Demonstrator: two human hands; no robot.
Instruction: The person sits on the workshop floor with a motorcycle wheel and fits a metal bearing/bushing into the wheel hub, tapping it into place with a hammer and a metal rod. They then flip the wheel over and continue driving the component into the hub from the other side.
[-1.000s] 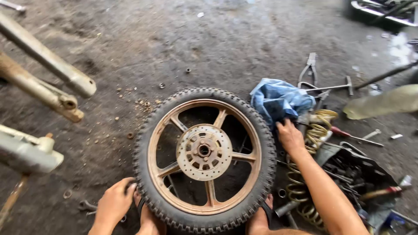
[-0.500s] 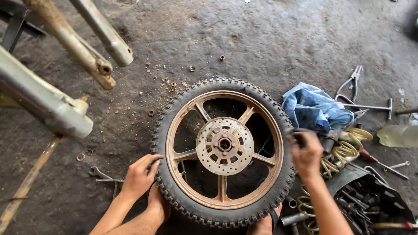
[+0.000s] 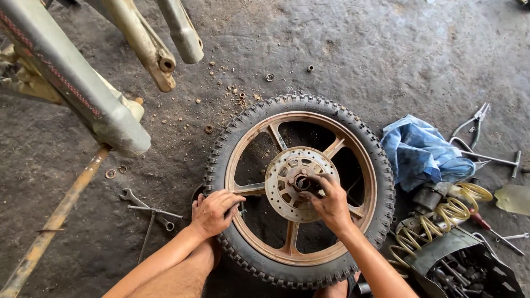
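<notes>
I see the motorcycle wheel (image 3: 301, 190) lying flat on the concrete floor (image 3: 359, 49), knobby tyre on, brake disc (image 3: 284, 179) facing up. My right hand (image 3: 331, 203) is over the hub (image 3: 302, 182); its fingertips (image 3: 314, 182) are bunched together on the hub's centre, but I cannot tell whether they pinch a small part there. My left hand (image 3: 214, 211) rests on the near-left tyre edge, fingers (image 3: 229, 200) curled over the tread onto the rim, gripping it. Just left of those fingers lie a spanner (image 3: 132, 197) and a T-handle wrench (image 3: 152, 218). Right of the right-hand fingers, beyond the tyre: a blue cloth (image 3: 422, 154), a coiled yellow hose (image 3: 441, 218), pliers (image 3: 469, 126). Far left of both hands, the frame tubes (image 3: 83, 88) stand overhead.
</notes>
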